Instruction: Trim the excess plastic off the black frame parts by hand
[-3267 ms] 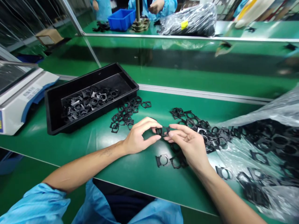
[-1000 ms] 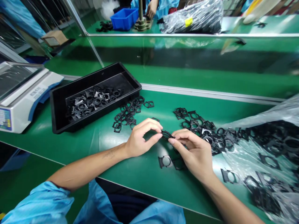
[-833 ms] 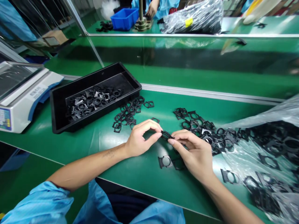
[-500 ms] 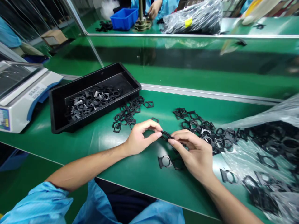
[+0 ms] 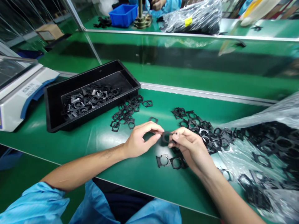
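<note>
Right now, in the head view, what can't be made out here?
All in the head view:
Black frame part: whether the left hand grips or only touches it; the right hand pinches it, fingers covering its right edge.
Scale: display cut off by the left edge.
Plastic bag: its extent, cut off by the right edge.
Co-worker's hand: what it handles, cut off by the top edge.

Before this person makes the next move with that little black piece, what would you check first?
1. Grip: left hand and right hand both pinch the black frame part: ok.
2. Part lifted off the green mat: ok.
3. Part free of defects: cannot tell.
4. Bare floor left in the black tray: ok.
5. Mat under the hands bare: not ok, two loose frames lie there.
</note>
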A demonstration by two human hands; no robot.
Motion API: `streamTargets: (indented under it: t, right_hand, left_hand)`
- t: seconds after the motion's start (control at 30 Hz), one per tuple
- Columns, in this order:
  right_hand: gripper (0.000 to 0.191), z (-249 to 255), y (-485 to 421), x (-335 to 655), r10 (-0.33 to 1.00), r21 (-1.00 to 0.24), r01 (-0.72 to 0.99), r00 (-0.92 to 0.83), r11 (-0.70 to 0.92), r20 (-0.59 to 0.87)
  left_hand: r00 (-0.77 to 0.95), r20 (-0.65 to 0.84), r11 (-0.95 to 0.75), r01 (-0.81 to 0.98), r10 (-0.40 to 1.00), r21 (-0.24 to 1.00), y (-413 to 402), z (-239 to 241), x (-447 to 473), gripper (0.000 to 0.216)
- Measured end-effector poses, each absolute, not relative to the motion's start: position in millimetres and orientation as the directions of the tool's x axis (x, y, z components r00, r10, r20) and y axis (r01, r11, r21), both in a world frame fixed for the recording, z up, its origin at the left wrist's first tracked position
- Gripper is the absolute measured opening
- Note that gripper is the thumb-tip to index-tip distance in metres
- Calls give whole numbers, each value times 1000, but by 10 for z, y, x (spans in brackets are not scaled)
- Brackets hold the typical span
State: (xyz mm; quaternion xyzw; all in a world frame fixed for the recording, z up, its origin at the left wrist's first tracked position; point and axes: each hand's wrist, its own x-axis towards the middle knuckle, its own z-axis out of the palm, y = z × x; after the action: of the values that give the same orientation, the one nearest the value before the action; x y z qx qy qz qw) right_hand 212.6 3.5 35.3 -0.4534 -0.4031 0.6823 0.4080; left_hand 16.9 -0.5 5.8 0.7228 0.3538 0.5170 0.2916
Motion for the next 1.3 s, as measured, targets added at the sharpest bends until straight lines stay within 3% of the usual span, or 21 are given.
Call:
streamTargets:
  t: [0.13, 0.23, 0.3, 0.43, 0.6, 0.7, 1.3]
  right_hand:
    - [33, 380, 40, 2107, 867, -855, -230, -316, -465, -386]
    - [35, 383, 26, 2087, 864, -872, -178, -321, -457, -388]
    - [36, 376, 17, 2081, 910, -927, -105, -255, -361, -326]
    - [32, 367, -2, 2089, 988, -995, 76, -139, -59, -69]
    - [19, 358, -57, 2092, 959, -945, 225, -211, 237, 190]
    - [6, 342, -87, 2085, 941, -900, 293, -206, 322, 270]
    - [10, 321, -78, 2084, 956, -913, 288, -151, 287, 253]
  left_hand:
    - [273, 678, -731, 264, 682, 629, 16, 38, 145, 15]
    - [286, 697, -753, 265, 657, 602, 14, 27, 139, 13]
    - [251, 692, -736, 262, 676, 624, 18, 25, 141, 12]
    - [150, 653, -668, 229, 743, 708, 52, 29, 143, 10]
    - [138, 581, -597, 195, 802, 778, 81, 35, 133, 6]
    - [162, 560, -582, 188, 813, 791, 70, 34, 139, 4]
    - [264, 727, -774, 226, 633, 592, 5, 69, 151, 13]
